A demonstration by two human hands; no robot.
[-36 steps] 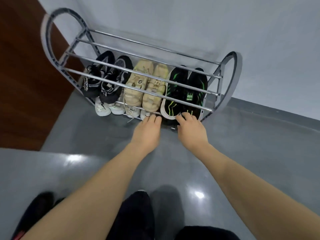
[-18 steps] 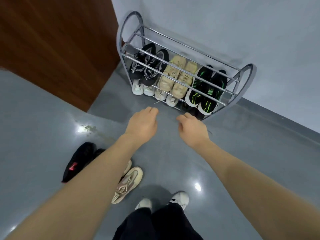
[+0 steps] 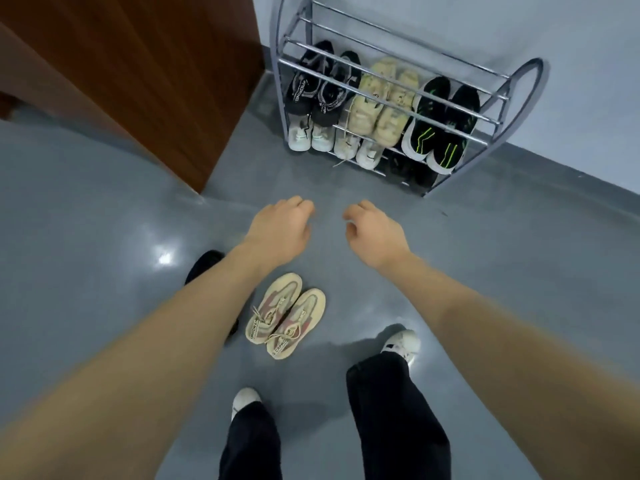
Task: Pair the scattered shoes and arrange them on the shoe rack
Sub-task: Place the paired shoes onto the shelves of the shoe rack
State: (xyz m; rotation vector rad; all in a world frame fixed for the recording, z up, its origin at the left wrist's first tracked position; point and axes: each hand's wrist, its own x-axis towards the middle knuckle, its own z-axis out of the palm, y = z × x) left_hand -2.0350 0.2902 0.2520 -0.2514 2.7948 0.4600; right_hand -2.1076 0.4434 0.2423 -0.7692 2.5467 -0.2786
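Both arms reach out over the glossy grey floor point(image 3: 86, 209), the left hand point(image 3: 280, 228) and right hand point(image 3: 375, 233) loosely curled and holding nothing. A pair of beige mesh sneakers point(image 3: 285, 315) with pink panels lies side by side below the left forearm, a black shoe point(image 3: 204, 265) half hidden behind it. Against the wall, the chrome-tube shoe rack point(image 3: 512, 98) with arched ends carries black-and-grey knit sneakers point(image 3: 320, 86), cream chunky sneakers point(image 3: 381, 102) and black sneakers with green stripes point(image 3: 440, 126).

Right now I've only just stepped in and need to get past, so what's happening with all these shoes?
A person is tidying shoes onto the metal shoe rack by the wall. Several pairs already sit on it, among them a black and green pair. Both hands are empty: the left hand and right hand hang loosely curled above the floor. A beige pair lies on the floor by the person's feet, and a black shoe shows partly behind the left forearm.
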